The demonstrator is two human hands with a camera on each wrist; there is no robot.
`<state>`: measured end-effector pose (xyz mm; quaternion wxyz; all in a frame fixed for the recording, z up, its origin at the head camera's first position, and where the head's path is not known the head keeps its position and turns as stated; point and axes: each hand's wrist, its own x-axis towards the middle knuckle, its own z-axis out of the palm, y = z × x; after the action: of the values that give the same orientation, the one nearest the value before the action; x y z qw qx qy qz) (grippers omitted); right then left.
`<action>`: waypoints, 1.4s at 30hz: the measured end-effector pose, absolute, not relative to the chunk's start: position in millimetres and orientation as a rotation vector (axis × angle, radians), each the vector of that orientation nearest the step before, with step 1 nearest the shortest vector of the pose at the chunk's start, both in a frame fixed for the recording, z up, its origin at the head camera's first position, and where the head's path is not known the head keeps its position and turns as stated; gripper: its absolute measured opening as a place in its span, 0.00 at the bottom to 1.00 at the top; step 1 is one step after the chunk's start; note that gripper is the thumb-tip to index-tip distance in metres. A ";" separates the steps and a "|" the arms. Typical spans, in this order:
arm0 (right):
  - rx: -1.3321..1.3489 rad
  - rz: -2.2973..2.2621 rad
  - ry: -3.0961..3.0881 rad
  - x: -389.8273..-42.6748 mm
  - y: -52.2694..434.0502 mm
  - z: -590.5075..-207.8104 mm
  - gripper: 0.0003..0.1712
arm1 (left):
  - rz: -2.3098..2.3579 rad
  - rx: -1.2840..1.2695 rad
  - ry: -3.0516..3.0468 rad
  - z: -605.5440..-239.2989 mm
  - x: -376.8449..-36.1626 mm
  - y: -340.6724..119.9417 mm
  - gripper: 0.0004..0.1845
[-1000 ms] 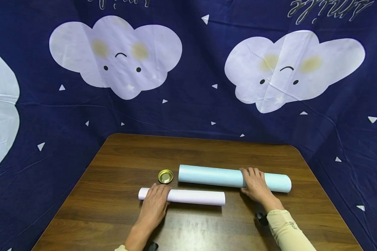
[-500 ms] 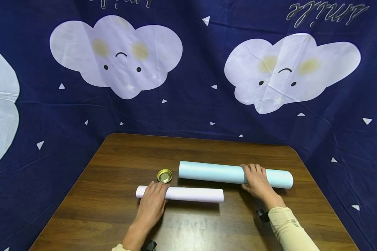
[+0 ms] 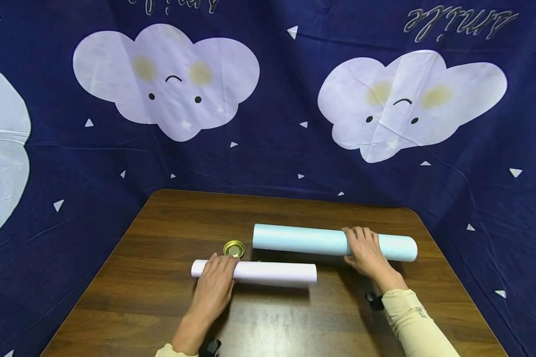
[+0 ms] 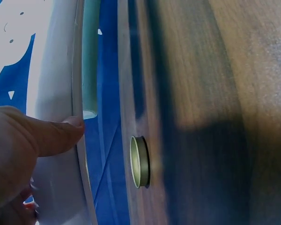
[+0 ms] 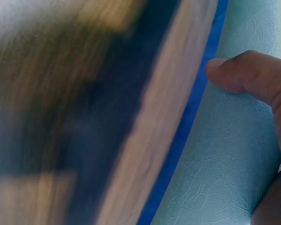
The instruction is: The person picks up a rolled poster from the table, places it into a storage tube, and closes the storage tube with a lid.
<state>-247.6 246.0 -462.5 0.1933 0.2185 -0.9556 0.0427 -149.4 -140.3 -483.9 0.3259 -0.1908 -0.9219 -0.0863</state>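
While a navy backdrop cloth (image 3: pixel 277 163) printed with smiling white clouds fills the upper frame, the dark wood-grain table (image 3: pixel 169 307) takes the lower centre. The left hand (image 3: pixel 214 285) curls its fingers over the white paper roll (image 3: pixel 272 272), low centre-left. The right hand (image 3: pixel 364 250) wraps the light blue roll (image 3: pixel 299 239), just above and right. A gold metal lid (image 3: pixel 234 248) sits between the rolls' left ends.

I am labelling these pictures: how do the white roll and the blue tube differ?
The white roll is thinner and shorter than the light blue tube. It lies nearer the person, held by the left hand; the right hand holds the tube. Both lie sideways on the wooden table.
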 end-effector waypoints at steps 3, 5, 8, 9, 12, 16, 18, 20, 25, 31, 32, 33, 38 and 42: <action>0.620 0.117 -2.666 -248.6 246.3 -458.9 0.47 | -0.219 -0.497 -2.421 -481.1 -149.8 -140.8 0.29; 0.622 0.118 -2.661 -249.1 246.7 -456.6 0.47 | -0.212 -0.495 -2.421 -478.6 -149.8 -141.2 0.28; 0.624 0.115 -2.666 -248.9 247.6 -453.8 0.47 | -0.214 -0.490 -2.417 -475.4 -149.7 -142.4 0.29; 0.622 0.113 -2.669 -248.7 247.9 -453.0 0.47 | -0.219 -0.490 -2.413 -474.3 -149.4 -142.8 0.29; 0.617 0.113 -2.682 -247.5 249.1 -451.2 0.46 | -0.231 -0.485 -2.405 -471.0 -148.8 -143.9 0.30; 0.612 0.115 -2.688 -247.3 250.5 -450.0 0.46 | -0.256 -0.477 -2.392 -466.8 -148.3 -145.8 0.30; 0.613 0.109 -2.683 -247.6 251.2 -449.4 0.46 | -0.271 -0.471 -2.383 -464.5 -148.2 -146.9 0.30; 0.615 0.106 -2.675 -247.8 251.9 -448.6 0.46 | -0.282 -0.466 -2.372 -462.7 -148.4 -148.4 0.30; 0.615 0.111 -2.672 -248.0 253.7 -446.5 0.46 | -0.280 -0.445 -2.370 -456.5 -148.3 -153.0 0.30; 0.609 0.112 -2.680 -247.2 255.9 -445.1 0.46 | -0.291 -0.422 -2.361 -448.6 -148.0 -159.5 0.32; 0.608 0.109 -2.679 -247.3 256.3 -445.0 0.46 | -0.292 -0.419 -2.359 -447.4 -148.0 -161.0 0.32; 0.609 0.104 -2.678 -247.2 256.6 -444.6 0.46 | -0.291 -0.417 -2.356 -446.1 -148.0 -162.6 0.33; 0.608 0.107 -2.663 -247.5 257.7 -442.9 0.47 | -0.280 -0.405 -2.326 -440.0 -148.3 -172.7 0.34; 0.606 0.123 -2.654 -247.1 258.5 -441.4 0.47 | -0.269 -0.390 -2.306 -435.7 -148.6 -181.7 0.33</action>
<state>-247.1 258.5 -441.4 0.2070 0.2176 -0.9528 0.0441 -148.6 -181.7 -435.7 0.3836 -0.1529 -0.9046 -0.1056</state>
